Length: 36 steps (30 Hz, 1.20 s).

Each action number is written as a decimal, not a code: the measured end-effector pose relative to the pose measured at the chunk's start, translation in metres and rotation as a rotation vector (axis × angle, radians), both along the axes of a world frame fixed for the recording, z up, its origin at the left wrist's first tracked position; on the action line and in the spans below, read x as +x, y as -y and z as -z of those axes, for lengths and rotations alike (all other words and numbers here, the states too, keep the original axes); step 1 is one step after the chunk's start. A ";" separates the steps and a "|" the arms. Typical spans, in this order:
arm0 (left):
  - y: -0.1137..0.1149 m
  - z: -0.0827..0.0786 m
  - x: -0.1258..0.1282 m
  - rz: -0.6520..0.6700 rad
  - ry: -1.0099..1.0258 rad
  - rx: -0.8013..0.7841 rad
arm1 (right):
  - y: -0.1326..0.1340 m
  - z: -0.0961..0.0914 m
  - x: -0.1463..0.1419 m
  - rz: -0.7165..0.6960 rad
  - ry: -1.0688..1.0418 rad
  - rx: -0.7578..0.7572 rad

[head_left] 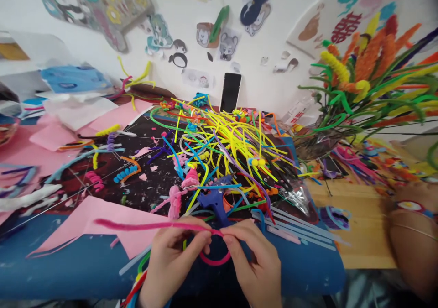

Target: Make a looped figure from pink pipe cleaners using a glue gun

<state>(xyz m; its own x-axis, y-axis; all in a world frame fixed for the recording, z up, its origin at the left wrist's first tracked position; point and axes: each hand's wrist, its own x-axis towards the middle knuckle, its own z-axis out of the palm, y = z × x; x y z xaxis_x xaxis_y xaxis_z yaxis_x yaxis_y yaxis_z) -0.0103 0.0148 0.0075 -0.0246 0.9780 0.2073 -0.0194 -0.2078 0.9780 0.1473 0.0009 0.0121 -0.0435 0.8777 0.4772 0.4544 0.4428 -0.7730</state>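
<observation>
Both my hands meet low in the middle, pinching one pink pipe cleaner point(143, 226). My left hand point(173, 260) grips it where its long straight end runs off to the left over pink paper. My right hand point(255, 262) pinches the same pipe cleaner right beside it, and a curved loop of it hangs between and below the two hands. A green pipe cleaner pokes out under my left wrist. Just beyond my fingers lies a blue glue gun point(215, 198).
A heap of yellow, green and blue pipe cleaners point(232, 143) covers the dark mat. Pink paper sheets point(99, 216) lie at left. A phone point(230, 92) leans on the wall. A vase of pipe-cleaner flowers point(359, 84) stands right. Another person's arm point(414, 235) rests at far right.
</observation>
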 end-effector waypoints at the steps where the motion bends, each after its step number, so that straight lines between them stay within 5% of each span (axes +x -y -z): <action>1: 0.000 -0.001 0.001 -0.009 0.008 -0.013 | 0.000 0.001 0.000 0.000 0.005 0.002; 8: 0.006 0.009 0.002 -0.119 -0.028 -0.022 | 0.009 0.012 -0.014 0.276 0.042 0.181; 12: 0.010 0.015 0.001 -0.132 -0.073 0.062 | 0.015 0.014 -0.023 0.390 0.082 0.138; 18: 0.008 0.017 0.009 -0.233 -0.044 0.254 | 0.015 0.018 -0.032 0.318 0.031 0.062; 26: 0.012 0.024 0.010 -0.172 -0.035 0.335 | 0.017 0.026 -0.043 0.219 -0.298 -0.105; 36: 0.011 0.027 0.007 -0.093 0.002 0.407 | 0.016 0.020 -0.043 0.293 -0.254 -0.001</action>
<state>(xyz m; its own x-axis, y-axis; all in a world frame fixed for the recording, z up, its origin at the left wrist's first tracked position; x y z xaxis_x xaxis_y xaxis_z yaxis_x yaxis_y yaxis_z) -0.0037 0.0039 -0.0193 -0.1093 0.8098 0.5764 0.0159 -0.5784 0.8156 0.1042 -0.0152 -0.0074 0.3286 0.8359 0.4396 0.3558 0.3216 -0.8775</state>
